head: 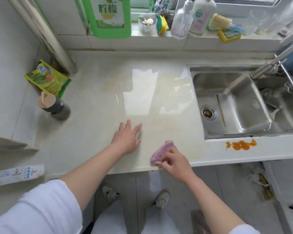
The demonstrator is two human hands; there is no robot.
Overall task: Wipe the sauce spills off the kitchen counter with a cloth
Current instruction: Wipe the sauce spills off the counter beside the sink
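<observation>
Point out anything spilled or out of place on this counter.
An orange sauce spill sits on the counter strip in front of the sink, unwiped. The right hand grips the cloth left of it. A faint tan smear marks the counter's middle.

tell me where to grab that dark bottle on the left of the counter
Take the bottle round its dark body below the tan cap, coming from its right. It stands upright, and the wall and green packet crowd its left and back.
</observation>
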